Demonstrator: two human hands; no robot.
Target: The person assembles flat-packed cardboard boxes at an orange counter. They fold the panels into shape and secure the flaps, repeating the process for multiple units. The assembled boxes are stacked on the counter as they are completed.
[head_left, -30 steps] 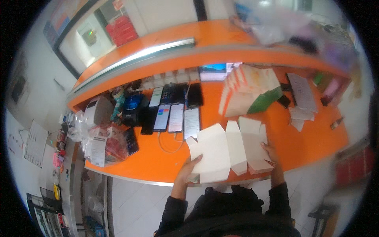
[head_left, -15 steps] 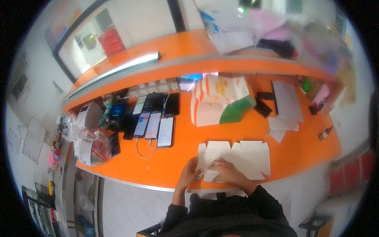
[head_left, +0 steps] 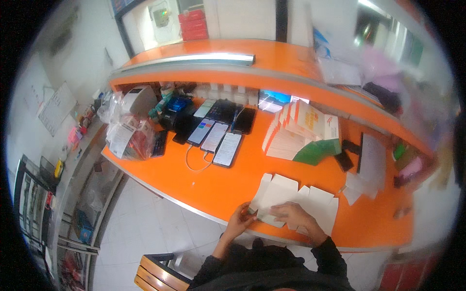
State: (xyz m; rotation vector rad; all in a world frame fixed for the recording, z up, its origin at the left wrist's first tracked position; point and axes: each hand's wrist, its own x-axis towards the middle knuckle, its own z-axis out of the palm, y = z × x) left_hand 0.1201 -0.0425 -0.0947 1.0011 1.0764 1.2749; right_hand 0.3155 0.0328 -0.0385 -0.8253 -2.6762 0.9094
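A flat, unfolded white carton [head_left: 318, 202] with cut flaps lies near the front edge of the orange counter, its inner side up. My left hand [head_left: 239, 221] is at the carton's left edge, thumb and fingers closed on a side flap. Resting across the middle of the carton, my right hand [head_left: 297, 216] has its fingers stretched out and holds nothing. Behind it, a fanned stack of white and orange cartons [head_left: 286, 140] stands on the counter, a green panel [head_left: 318, 152] showing at its front.
Several phones [head_left: 227, 150] lie left of centre, some with a white cable [head_left: 191, 166]. Further left are a plastic bag of goods [head_left: 130, 140] and a white device [head_left: 139, 99]. Papers [head_left: 373, 154] and a dark phone [head_left: 343, 161] lie right. A slatted wooden chair [head_left: 158, 277] stands below.
The view has swung, so the counter appears tilted and shifted right. My right hand's fingers have straightened out over the carton. My left hand remains at the carton's left edge.
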